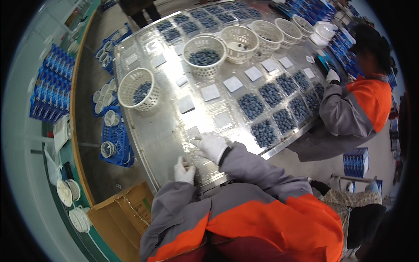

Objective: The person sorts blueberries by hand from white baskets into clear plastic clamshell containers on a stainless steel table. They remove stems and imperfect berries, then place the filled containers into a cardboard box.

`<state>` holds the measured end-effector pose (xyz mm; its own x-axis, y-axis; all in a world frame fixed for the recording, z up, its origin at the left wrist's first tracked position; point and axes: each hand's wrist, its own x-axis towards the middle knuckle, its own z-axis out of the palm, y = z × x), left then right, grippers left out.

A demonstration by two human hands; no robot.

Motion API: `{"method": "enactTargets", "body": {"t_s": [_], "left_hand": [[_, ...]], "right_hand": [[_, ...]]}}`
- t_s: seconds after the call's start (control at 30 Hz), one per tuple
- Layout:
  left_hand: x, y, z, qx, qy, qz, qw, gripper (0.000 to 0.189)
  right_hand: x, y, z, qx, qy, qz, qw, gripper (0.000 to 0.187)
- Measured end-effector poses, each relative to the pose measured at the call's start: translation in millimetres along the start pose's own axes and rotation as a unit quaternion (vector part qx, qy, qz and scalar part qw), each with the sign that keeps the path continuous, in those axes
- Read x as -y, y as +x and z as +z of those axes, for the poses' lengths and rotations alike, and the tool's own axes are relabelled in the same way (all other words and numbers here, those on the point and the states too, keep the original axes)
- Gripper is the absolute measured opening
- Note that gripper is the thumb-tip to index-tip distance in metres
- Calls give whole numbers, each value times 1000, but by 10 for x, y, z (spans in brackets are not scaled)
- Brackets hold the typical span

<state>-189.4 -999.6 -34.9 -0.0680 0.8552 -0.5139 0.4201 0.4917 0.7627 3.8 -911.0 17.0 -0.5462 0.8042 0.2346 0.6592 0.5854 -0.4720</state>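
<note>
Both my hands wear white gloves at the near edge of a metal table [144,131]. My right hand [211,147] rests on or just above a clear plastic punnet [204,165], over a white pad [192,132]. At the left side of the punnet is my left hand [184,171], its fingers partly curled; whether it grips the rim I cannot tell. An open clear punnet with a pad [223,120] lies just beyond my right hand. To the right sit several punnets filled with blueberries [264,133]. Loose white pads [210,92] lie farther up the table.
White plastic baskets, one with blueberries [204,58] and another [137,90] at the left, stand on the table. A co-worker [356,95] is at the right edge. Blue crates [116,140] stand on the floor at left, and an open cardboard box [121,219] is at lower left.
</note>
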Motion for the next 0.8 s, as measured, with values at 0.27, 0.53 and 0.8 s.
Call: {"method": "enactTargets", "body": {"t_s": [0.27,0.53,0.8], "left_hand": [[-272,195,281,-128,139,220,957,77],[-310,239,640,-114,158,230,954,76],[-417,-76,474,-186,102,190,959,69]], "right_hand": [[-806,-1672,-988,-110,-46,364,924,20],[-1237,-1409,-1010,-103,-8,308,946,22],[-1441,-1100,-854,32,-168,268,948,31]]}}
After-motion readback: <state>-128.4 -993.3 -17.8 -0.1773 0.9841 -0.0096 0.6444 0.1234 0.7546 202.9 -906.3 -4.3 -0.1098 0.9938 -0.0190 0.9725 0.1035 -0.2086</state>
